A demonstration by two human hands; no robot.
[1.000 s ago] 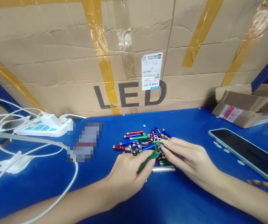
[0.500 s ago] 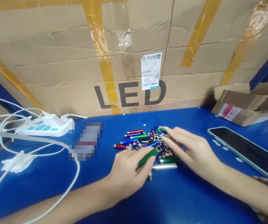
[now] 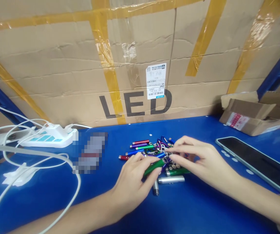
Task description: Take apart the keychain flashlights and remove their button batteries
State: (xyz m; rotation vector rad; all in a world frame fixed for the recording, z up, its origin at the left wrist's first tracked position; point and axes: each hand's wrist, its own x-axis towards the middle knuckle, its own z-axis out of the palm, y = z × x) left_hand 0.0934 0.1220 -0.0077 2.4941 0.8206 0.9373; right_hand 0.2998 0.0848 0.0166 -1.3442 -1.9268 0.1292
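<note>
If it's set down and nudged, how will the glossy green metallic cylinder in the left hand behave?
Glossy green metallic cylinder: probably rolls, given round sides and the smooth-looking blue tabletop. Likely stiff: its visible length looks straight in the left hand. Shiny finish may make it slightly slippery.

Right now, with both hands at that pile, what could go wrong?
The green tube in the left hand is close to the silver clips and might catch on them. The small round discs near the thumb of the right hand could get knocked about. The white cable crosses the left forearm in view; it might snag, though I can't tell whether they touch.
</note>
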